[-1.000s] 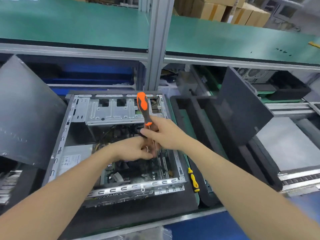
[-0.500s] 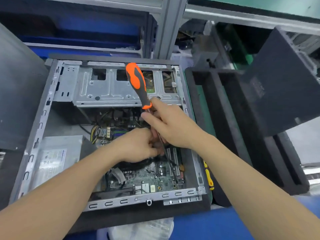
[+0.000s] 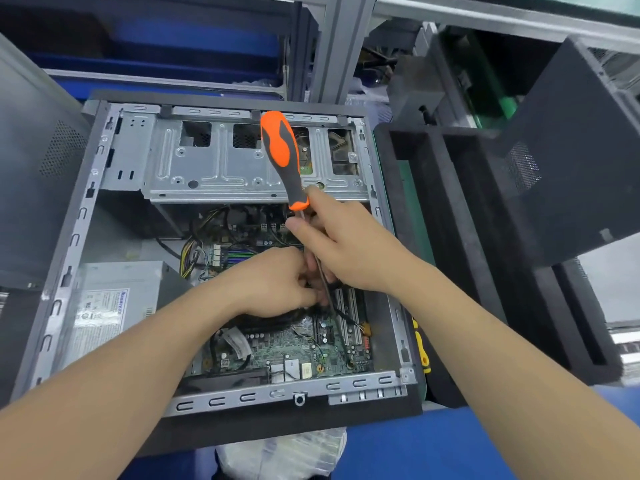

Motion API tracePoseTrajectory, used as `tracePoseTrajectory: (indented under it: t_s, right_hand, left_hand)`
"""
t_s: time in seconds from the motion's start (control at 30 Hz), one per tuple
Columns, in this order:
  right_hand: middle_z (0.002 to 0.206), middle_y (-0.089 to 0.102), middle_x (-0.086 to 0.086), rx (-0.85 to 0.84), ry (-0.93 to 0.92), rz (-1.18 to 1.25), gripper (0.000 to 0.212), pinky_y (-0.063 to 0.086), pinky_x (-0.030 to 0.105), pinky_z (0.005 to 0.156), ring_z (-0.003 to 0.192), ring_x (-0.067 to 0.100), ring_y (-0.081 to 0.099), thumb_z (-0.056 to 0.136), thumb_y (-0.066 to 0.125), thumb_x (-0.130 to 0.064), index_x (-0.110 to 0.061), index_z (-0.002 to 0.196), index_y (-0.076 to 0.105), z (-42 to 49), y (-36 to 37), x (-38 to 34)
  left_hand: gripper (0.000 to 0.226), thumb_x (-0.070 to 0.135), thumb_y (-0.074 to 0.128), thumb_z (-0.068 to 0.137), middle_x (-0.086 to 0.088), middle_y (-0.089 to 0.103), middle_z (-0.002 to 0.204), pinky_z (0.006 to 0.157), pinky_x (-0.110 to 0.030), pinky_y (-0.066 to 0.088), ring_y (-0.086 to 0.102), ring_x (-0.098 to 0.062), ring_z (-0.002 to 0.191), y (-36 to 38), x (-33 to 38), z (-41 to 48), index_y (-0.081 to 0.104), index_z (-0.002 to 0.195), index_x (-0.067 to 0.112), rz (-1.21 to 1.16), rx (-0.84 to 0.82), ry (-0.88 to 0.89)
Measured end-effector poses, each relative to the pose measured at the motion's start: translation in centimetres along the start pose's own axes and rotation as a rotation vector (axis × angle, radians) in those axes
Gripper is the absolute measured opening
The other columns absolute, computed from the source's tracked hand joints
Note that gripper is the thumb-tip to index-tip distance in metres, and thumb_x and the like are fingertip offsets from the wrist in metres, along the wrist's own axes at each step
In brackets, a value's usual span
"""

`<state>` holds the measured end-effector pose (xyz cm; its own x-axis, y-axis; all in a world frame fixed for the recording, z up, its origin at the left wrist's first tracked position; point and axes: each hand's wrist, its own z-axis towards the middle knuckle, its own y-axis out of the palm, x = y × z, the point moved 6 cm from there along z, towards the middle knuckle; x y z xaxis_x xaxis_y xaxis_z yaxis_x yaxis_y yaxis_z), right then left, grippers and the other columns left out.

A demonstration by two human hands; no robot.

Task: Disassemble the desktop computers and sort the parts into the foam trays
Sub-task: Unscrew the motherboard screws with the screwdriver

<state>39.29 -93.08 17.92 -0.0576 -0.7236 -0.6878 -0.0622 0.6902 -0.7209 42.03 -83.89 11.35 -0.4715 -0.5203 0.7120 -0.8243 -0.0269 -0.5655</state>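
An open desktop case (image 3: 69, 258) lies on its side in front of me, with its green motherboard (image 3: 294, 344), silver power supply (image 3: 110, 306) and metal drive cage (image 3: 214, 168) showing. My right hand (image 3: 346, 251) holds the shaft of an orange and grey screwdriver (image 3: 280, 154), whose handle points up and away. My left hand (image 3: 273, 282) is curled over something small at the middle of the board; what it holds is hidden. Both hands touch there. A black foam tray (image 3: 460, 244) stands to the right of the case.
A dark side panel (image 3: 571, 174) leans over the foam tray at the right. Another grey panel (image 3: 31, 161) stands at the left. A yellow-handled tool (image 3: 420, 348) lies between case and tray. A plastic bag (image 3: 287, 452) sits at the near edge.
The view has tilted down and drawn closer to the case. Both hands stay together over the motherboard, and the screwdriver keeps its upright tilt.
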Motion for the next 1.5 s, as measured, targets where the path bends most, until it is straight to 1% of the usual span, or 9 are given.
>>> tracePoseTrajectory:
  t_s: [0.2, 0.3, 0.4, 0.6, 0.77, 0.93, 1.1, 1.3, 1.5]
  right_hand:
    - [0.059, 0.061, -0.005, 0.018, 0.024, 0.011, 0.027, 0.038, 0.032, 0.057, 0.057, 0.011, 0.058, 0.108, 0.049, -0.035, -0.029, 0.085, 0.035, -0.1, -0.2, 0.1]
    - [0.063, 0.065, 0.000, 0.020, 0.032, 0.027, 0.023, 0.044, 0.035, 0.058, 0.056, 0.011, 0.058, 0.108, 0.048, -0.034, -0.017, 0.095, 0.041, -0.1, -0.4, 0.1]
    - [0.063, 0.070, 0.000, 0.050, 0.026, 0.071, 0.023, 0.039, 0.028, 0.055, 0.051, 0.008, 0.060, 0.109, 0.046, -0.033, -0.020, 0.092, 0.037, 0.0, -1.2, -0.1]
    - [0.060, 0.069, -0.004, 0.173, -0.017, 0.055, 0.024, 0.051, 0.037, 0.054, 0.045, 0.016, 0.060, 0.109, 0.043, -0.036, -0.014, 0.100, 0.041, 0.0, -5.0, -2.0]
    - [0.061, 0.069, -0.001, 0.263, -0.035, 0.080, 0.022, 0.045, 0.028, 0.049, 0.040, 0.021, 0.059, 0.109, 0.044, -0.034, -0.014, 0.101, 0.042, -0.3, -8.7, -4.4]
    - [0.062, 0.070, 0.002, 0.339, -0.067, 0.078, 0.023, 0.047, 0.029, 0.045, 0.041, 0.022, 0.059, 0.109, 0.044, -0.032, -0.009, 0.102, 0.043, -1.0, -11.5, -7.1]
    - [0.063, 0.069, 0.007, 0.370, -0.055, 0.072, 0.026, 0.051, 0.035, 0.047, 0.043, 0.023, 0.059, 0.110, 0.043, -0.030, -0.005, 0.103, 0.043, -1.5, -12.1, -8.3]
    - [0.062, 0.069, 0.004, 0.422, -0.061, 0.089, 0.025, 0.049, 0.035, 0.043, 0.042, 0.024, 0.061, 0.109, 0.044, -0.031, -0.008, 0.102, 0.043, -2.1, -12.2, -8.3]
    - [0.065, 0.068, 0.005, 0.536, -0.101, 0.161, 0.016, 0.043, 0.025, 0.041, 0.041, 0.025, 0.062, 0.110, 0.043, -0.030, -0.016, 0.101, 0.042, -3.8, -13.2, -7.8]
  left_hand:
    - [0.014, 0.024, 0.067, 0.092, 0.034, 0.056, 0.056, 0.049, -0.011, 0.035, 0.054, 0.009, 0.057, 0.0, 0.0, 0.0, 0.079, 0.092, 0.032, 0.006, -0.025, -0.005]
    - [0.012, 0.027, 0.069, 0.092, 0.033, 0.054, 0.055, 0.048, -0.012, 0.034, 0.053, 0.008, 0.055, 0.0, 0.1, -0.1, 0.079, 0.092, 0.033, 0.001, -0.033, -0.004]
    - [0.009, 0.028, 0.073, 0.089, 0.023, 0.052, 0.050, 0.046, -0.016, 0.030, 0.049, 0.001, 0.048, 0.0, 0.4, -0.1, 0.078, 0.092, 0.035, 0.015, -0.056, 0.021]
    - [0.022, 0.039, 0.085, 0.079, 0.014, 0.044, 0.047, 0.047, -0.020, 0.030, 0.040, -0.005, 0.043, 0.4, 1.1, -0.8, 0.078, 0.100, 0.039, 0.045, -0.100, 0.096]
    - [0.028, 0.050, 0.087, 0.075, 0.018, 0.046, 0.047, 0.047, -0.019, 0.029, 0.043, -0.003, 0.045, 0.8, 1.7, -1.6, 0.078, 0.100, 0.039, 0.057, -0.016, 0.142]
    - [0.030, 0.061, 0.085, 0.072, 0.008, 0.032, 0.049, 0.048, -0.023, 0.019, 0.027, -0.010, 0.046, 0.8, 2.3, -2.2, 0.076, 0.096, 0.046, -0.125, 0.057, 0.180]
    - [0.030, 0.066, 0.082, 0.075, 0.006, 0.024, 0.050, 0.063, -0.029, 0.018, 0.020, -0.015, 0.052, 0.5, 2.7, -2.7, 0.077, 0.098, 0.048, -0.269, 0.072, 0.196]
    - [0.022, 0.056, 0.077, 0.085, 0.010, 0.033, 0.048, 0.051, -0.018, 0.028, 0.029, -0.007, 0.047, 0.5, 2.3, -2.4, 0.075, 0.082, 0.034, -0.214, 0.094, 0.194]
    - [0.020, 0.049, 0.068, 0.095, 0.013, 0.060, 0.062, 0.058, -0.027, 0.041, 0.051, -0.005, 0.054, -0.4, 0.3, -1.5, 0.068, 0.077, 0.040, -0.041, 0.183, 0.084]
